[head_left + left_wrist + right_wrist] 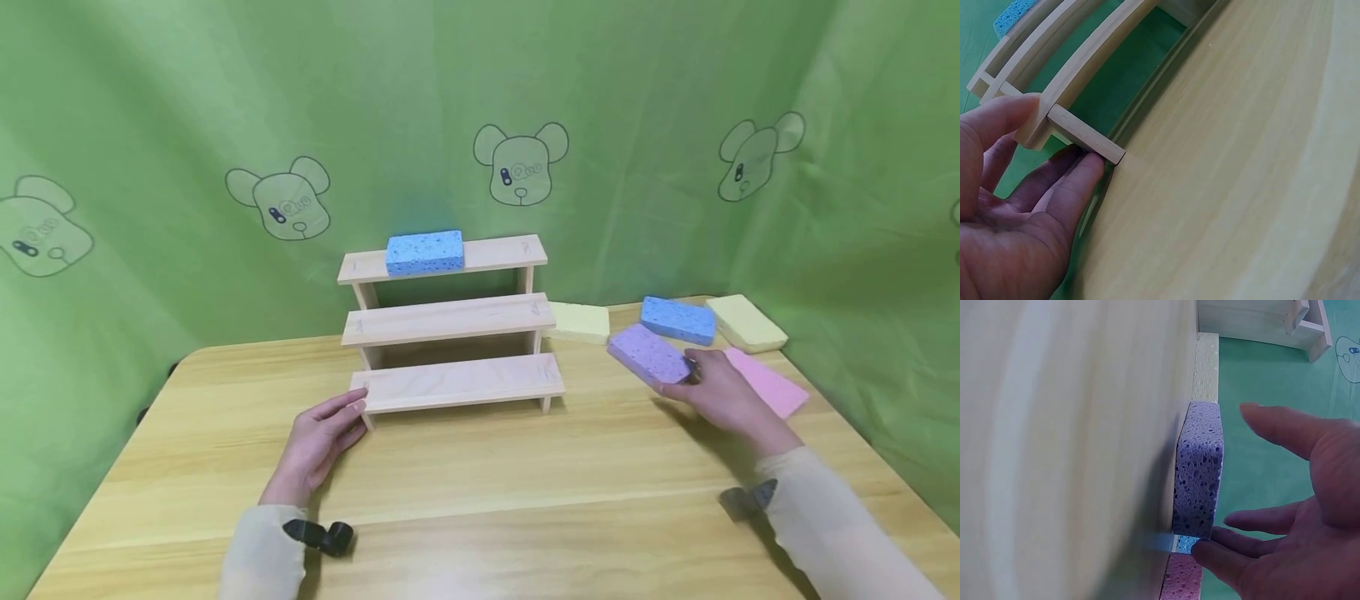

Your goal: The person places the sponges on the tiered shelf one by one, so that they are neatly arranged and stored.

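A pale wooden three-step display stand (457, 383) stands on the table. My left hand (318, 442) holds the left end of its lowest step, with the thumb on the step's edge and the fingers against the leg (1088, 134). On the top step lies a blue sponge (425, 252). My right hand (723, 396) is at the right end of a purple sponge (648, 354). In the right wrist view the thumb (1279, 428) is apart from the purple sponge (1197, 472), and a fingertip is close to its lower corner; contact is unclear.
Around the purple sponge lie another blue sponge (678, 321), a pale yellow sponge (581, 322) beside the stand, a second pale yellow sponge (746, 322) and a pink sponge (772, 387). A green curtain (637, 225) hangs behind the wooden table (480, 500).
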Motion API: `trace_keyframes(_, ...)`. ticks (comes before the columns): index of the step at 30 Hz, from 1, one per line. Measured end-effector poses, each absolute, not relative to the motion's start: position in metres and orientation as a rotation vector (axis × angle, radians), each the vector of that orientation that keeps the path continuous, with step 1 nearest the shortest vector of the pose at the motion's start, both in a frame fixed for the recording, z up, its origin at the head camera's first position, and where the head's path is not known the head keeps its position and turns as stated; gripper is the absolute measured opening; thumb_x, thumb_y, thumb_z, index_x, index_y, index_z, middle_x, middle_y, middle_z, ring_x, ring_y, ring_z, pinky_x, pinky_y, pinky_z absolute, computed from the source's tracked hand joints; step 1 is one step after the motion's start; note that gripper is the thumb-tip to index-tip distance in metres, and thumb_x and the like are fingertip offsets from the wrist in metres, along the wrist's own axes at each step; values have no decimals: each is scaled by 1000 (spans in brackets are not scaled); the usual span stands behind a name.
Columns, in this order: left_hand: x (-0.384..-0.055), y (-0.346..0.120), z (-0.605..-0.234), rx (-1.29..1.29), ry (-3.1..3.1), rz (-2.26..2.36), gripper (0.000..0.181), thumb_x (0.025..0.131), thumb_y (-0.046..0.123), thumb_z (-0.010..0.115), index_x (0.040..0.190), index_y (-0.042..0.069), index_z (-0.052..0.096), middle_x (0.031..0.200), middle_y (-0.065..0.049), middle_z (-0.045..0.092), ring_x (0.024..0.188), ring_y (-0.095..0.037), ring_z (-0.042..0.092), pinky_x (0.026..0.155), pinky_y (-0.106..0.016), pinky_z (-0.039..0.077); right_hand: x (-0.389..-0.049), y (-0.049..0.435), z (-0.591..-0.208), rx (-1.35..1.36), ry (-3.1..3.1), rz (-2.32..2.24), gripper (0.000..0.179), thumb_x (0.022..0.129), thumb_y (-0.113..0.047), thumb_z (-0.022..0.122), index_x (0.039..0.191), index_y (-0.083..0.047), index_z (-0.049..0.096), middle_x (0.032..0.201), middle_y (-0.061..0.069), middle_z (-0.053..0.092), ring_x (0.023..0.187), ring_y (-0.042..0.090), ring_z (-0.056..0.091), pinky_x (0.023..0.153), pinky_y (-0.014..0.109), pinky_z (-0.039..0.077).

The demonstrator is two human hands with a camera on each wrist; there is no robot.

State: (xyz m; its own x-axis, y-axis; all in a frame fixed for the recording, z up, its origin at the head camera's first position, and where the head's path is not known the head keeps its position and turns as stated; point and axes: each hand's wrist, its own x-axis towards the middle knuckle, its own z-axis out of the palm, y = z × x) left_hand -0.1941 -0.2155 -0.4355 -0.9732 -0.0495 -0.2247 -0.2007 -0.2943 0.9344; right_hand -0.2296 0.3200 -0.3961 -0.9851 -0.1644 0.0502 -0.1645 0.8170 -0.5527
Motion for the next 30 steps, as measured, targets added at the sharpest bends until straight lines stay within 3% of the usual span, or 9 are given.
trace_keyframes(5, -193, -215, -435, -328, 1807, 2427, 33, 91, 2, 69, 123, -1, 65, 137, -12, 54, 108, -19, 64, 98, -35, 52, -233, 319, -396, 294, -3029, 799, 69, 88, -32, 74, 119, 24, 49, 102, 33, 61, 89, 41, 59, 80, 60, 51)
trace_keyframes(8, -193, -215, -435, -335, 1805, 2431, 32, 90, 2, 69, 122, -1, 66, 135, -10, 56, 108, -19, 64, 98, -35, 52, -235, 317, -394, 257, -3076, 761, 72, 87, -33, 74, 121, 25, 47, 104, 37, 60, 89, 43, 59, 80, 61, 52)
trace_keyframes(12, -194, -216, -434, -333, 1809, 2431, 32, 91, 2, 69, 122, -1, 66, 136, -11, 56, 108, -19, 64, 98, -35, 52, -237, 315, -394, 179, -3116, 765, 84, 87, -35, 73, 129, 29, 36, 118, 45, 50, 103, 53, 55, 89, 65, 48)
trace_keyframes(19, -194, -216, -435, -333, 1816, 2432, 27, 91, 2, 69, 119, 1, 69, 139, -14, 51, 108, -18, 63, 98, -35, 52, -242, 318, -394, 125, -3136, 757, 77, 86, -35, 73, 123, 26, 44, 106, 37, 58, 85, 39, 58, 74, 54, 53)
trace_keyframes(26, -195, -216, -436, -331, 1825, 2424, 30, 91, 3, 69, 121, -1, 67, 141, -15, 50, 110, -20, 62, 98, -35, 52, -241, 321, -394, 150, -3130, 756, 84, 85, -36, 74, 127, 28, 39, 111, 41, 56, 90, 41, 57, 81, 60, 52)
trace_keyframes(30, -195, -215, -436, -332, 1834, 2420, 34, 92, 4, 69, 124, -3, 64, 141, -16, 49, 111, -20, 62, 98, -34, 52, -240, 323, -393, 159, -3122, 771, 89, 85, -37, 75, 130, 28, 35, 118, 44, 51, 100, 50, 55, 88, 64, 48)
